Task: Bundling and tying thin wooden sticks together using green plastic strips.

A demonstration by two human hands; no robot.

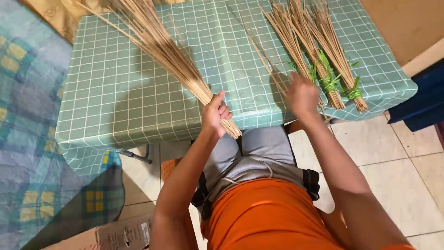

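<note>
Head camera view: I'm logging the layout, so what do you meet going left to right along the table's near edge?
Checked blanket → left hand gripping a loose stick bundle → right hand → green-tied stick bundles → dark blue object.

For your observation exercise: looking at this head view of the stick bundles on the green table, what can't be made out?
- Loose bundle of sticks in the left hand: far ends cut off by the top edge.
- Tied bundles: tops cut off likewise.
- Right hand: motion-blurred, back to the camera, so its fingers and grip are unclear.
- Cardboard box: cropped by the bottom edge.
</note>
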